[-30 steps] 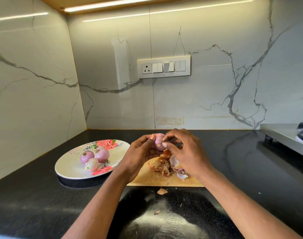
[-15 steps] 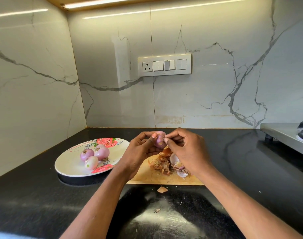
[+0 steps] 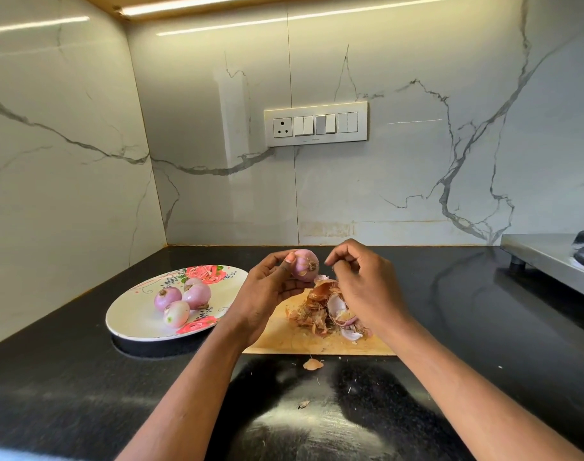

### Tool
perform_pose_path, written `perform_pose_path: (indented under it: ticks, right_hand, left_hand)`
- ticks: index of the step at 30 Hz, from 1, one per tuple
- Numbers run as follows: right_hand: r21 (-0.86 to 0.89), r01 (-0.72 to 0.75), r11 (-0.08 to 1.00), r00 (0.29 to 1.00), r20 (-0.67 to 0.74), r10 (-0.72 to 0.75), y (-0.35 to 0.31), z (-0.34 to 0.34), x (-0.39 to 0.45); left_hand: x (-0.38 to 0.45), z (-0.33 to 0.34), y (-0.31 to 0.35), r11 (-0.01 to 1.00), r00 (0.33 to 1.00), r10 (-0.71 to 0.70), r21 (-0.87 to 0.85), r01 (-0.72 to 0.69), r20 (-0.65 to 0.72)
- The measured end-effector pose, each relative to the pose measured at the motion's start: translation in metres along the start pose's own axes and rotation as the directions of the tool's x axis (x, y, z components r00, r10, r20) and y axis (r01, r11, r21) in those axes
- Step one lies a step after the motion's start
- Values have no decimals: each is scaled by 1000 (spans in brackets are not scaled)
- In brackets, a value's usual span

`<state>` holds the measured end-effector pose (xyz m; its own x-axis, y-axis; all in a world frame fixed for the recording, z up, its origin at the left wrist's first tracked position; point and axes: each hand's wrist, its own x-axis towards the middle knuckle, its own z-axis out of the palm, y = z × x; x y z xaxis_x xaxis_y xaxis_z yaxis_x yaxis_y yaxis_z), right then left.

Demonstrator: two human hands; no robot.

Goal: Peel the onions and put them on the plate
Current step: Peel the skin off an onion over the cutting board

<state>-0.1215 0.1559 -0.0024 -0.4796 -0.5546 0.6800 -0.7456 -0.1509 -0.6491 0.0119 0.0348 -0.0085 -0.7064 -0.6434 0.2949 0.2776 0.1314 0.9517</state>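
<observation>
Peeled onion [image 3: 304,265] held up in the left hand [image 3: 270,291], pinched between thumb and fingertips above the far edge of the cutting board [image 3: 284,341], root end turned toward the camera. Right hand [image 3: 363,287] just beside it to the right, apart from it, fingers curled in; whether a scrap of skin sits between the fingertips cannot be told. Plate [image 3: 130,317] down and to the left of the held onion, on the black bench [image 3: 67,387], on the left hand's own side and so nearer that hand than the right. Three peeled onions [image 3: 184,299] already clustered near the plate's middle, bare plate around them on the near and left sides. Onion roughly round, no long axis worth lining up, likely to roll a little on landing. Nothing standing between the left hand and the plate; only a short reach leftward and down seems called for. Pile of peels [image 3: 327,311] heaped on the board below the right hand, a few loose flakes [image 3: 313,363] strewn on the bench just in front of the board. Switch panel [image 3: 315,124] on the marble wall behind, a steel ledge [image 3: 550,261] well off to the right.
</observation>
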Motion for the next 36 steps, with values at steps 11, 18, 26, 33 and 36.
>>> perform_pose_path:
  ticks: [11, 18, 26, 33, 36]
  right_hand:
    - [28, -3, 1000, 996, 90, 1, 2, 0, -1]
    - [35, 27, 999, 1000, 5, -27, 2, 3, -2]
    - [58, -67, 996, 997, -45, 70, 3, -1, 0]
    - [173, -63, 983, 998, 40, 57, 0, -1, 1]
    - [220, -44, 974, 998, 55, 33, -2, -4, 1]
  left_hand:
    - [-1, 1, 0, 999, 1000, 10, 44, -11, 16]
    - [-1, 2, 0, 995, 999, 44, 85, -46, 29]
    - [-3, 3, 1, 996, 998, 41, 81, -45, 42]
    - [-5, 3, 7, 996, 998, 66, 58, -67, 15]
    - [-5, 1, 7, 996, 997, 78, 47, -78, 4]
